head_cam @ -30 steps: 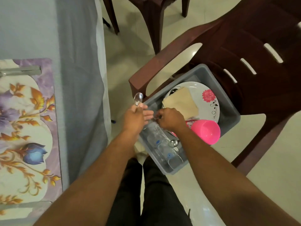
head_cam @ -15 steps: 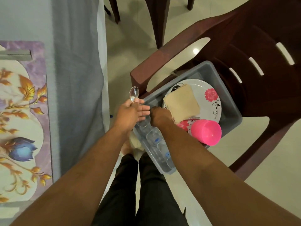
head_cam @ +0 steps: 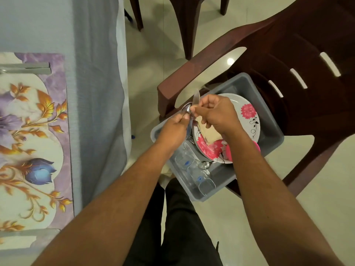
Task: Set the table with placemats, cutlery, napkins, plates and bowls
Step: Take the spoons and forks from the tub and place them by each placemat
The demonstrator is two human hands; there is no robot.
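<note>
A grey tub sits on a dark red plastic chair. Inside lie a white plate with pink flowers, a beige napkin, a pink bowl, clear glasses, a fork and a loose spoon. Over the tub's left end my left hand grips a metal spoon. My right hand pinches a knife whose blade points up, right beside the spoon. A floral placemat lies on the table at the left.
The table carries a pale blue-grey cloth hanging over its edge. Cutlery lies along the placemat's far end. A second chair's legs stand on the tiled floor behind. My dark trouser legs are below.
My right hand has come up out of the tub with a knife and brought it beside the spoon. My left hand, still holding the spoon, shifted slightly right.
</note>
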